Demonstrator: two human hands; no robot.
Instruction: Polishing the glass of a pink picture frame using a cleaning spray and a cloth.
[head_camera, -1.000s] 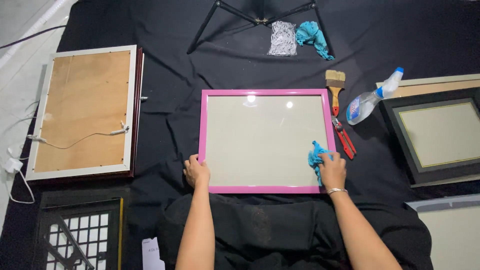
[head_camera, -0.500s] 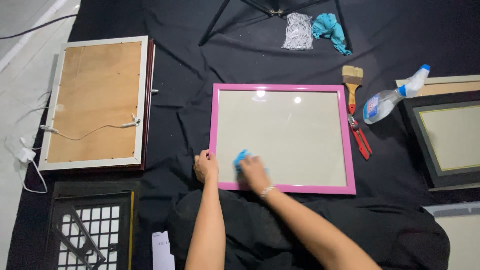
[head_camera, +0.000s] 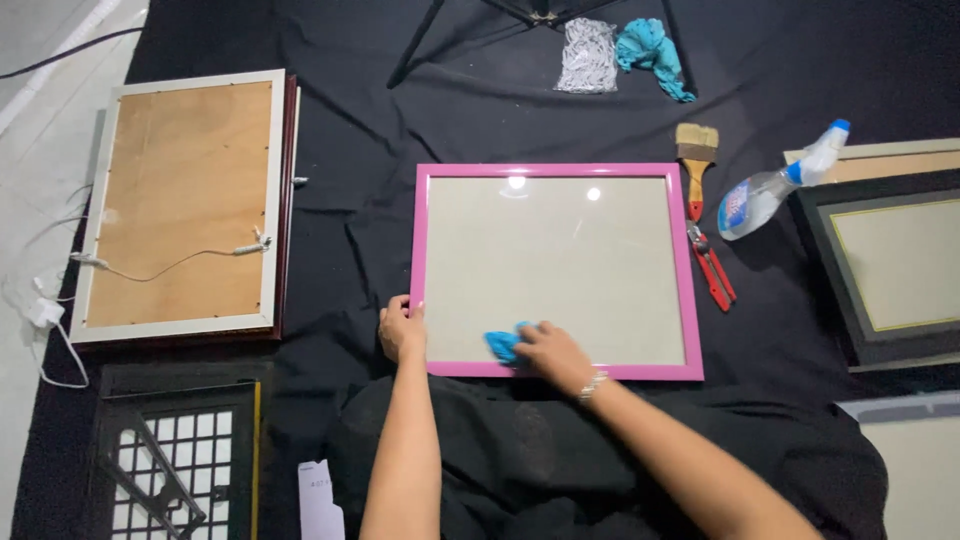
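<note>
Pink frame (head_camera: 556, 270) flat on black cloth (head_camera: 400, 150), glass up, being wiped.
I see the left hand (head_camera: 402, 330) curled over its near-left corner, seemingly to steady it; the right hand (head_camera: 550, 352) presses a blue rag (head_camera: 502, 345) flat just inside its near edge.

black cloth (head_camera: 420, 120) on floor: pink frame (head_camera: 556, 171), brush (head_camera: 696, 150), spray bottle (head_camera: 775, 184), pliers (head_camera: 712, 268).
</note>
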